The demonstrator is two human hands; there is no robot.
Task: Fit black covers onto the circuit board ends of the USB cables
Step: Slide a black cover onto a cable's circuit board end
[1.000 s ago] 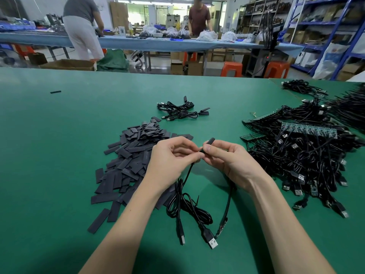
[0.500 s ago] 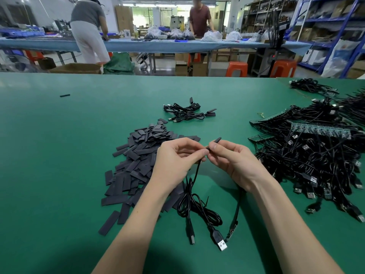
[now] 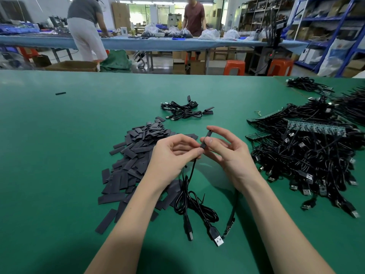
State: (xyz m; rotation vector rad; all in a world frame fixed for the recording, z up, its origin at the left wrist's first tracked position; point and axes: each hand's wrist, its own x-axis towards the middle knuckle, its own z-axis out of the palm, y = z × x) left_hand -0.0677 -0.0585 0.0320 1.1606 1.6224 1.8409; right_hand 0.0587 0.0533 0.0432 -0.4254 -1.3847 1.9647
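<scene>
Since a second ago, both hands have lifted slightly and the right hand (image 3: 229,153) has spread its outer fingers, while the short black sleeve-like cover (image 3: 205,140) now stands more upright between the two hands. The right hand's thumb and forefinger pinch this cover, its other fingers curled loosely apart. The left hand (image 3: 173,153) has its fingers curled together, pinching the thin black USB cable (image 3: 189,175) just below the cover. From there the cable hangs down to the green matted surface (image 3: 59,155), where it lies in a loose coil with silver-tipped USB plugs (image 3: 217,237) nearest the viewer.

Left of the hands lies a heap of flat black rectangular covers (image 3: 130,167). Well to the right sits a large tangle of black USB cables with bare circuit boards (image 3: 308,155). Beyond the hands, a small bundle of covered cables (image 3: 185,111) rests apart from both piles.
</scene>
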